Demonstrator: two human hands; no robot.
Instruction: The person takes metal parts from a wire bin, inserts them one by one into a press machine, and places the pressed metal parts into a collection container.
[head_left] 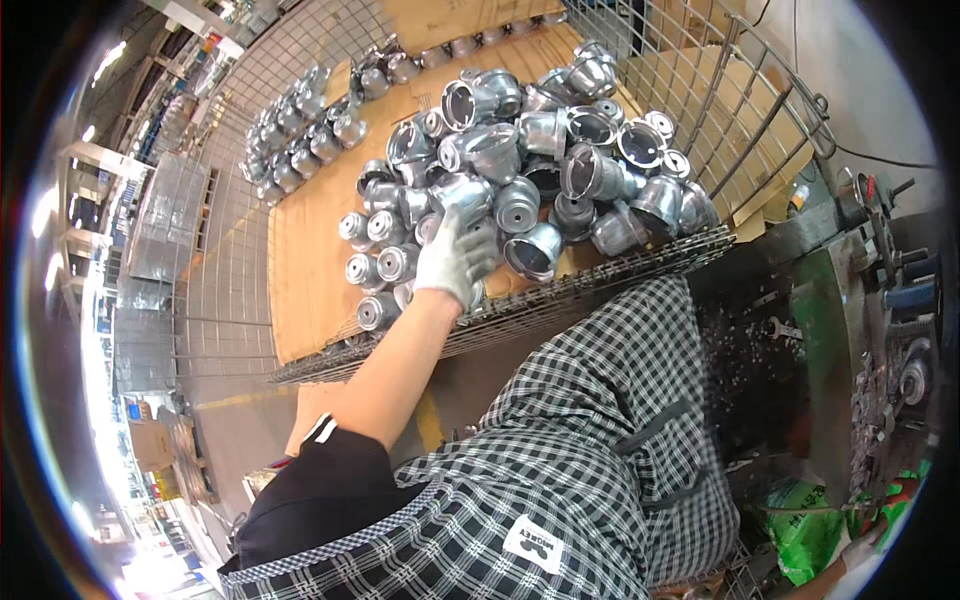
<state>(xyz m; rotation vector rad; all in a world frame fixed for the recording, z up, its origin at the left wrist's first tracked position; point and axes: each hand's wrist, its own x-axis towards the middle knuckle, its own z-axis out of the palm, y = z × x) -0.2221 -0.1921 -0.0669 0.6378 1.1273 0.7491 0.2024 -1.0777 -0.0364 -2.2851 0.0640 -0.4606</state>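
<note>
My left hand (pixel 458 258), in a white glove, reaches over the near edge of a wire-mesh crate. Its fingers are bent against a shiny metal cup-shaped part (pixel 464 194), which lies tilted on the pile; part of the grip is hidden by the glove. Around it are heaped several similar silvery cups, some showing an open mouth, like this wide-mouthed cup (pixel 533 250), others a stepped end with a centre hole, like this cup (pixel 517 205). At the lower right edge a pale patch (pixel 858 556), perhaps my right hand, shows beside a green bag; its fingers cannot be made out.
Brown cardboard (pixel 310 250) lines the wire crate (pixel 225 250). Rows of metal cups (pixel 310 150) stand at its far left. On the right are dark machinery (pixel 800 235), a wrench (pixel 785 330) and a green bag (pixel 805 530). A checkered apron (pixel 560 450) covers my front.
</note>
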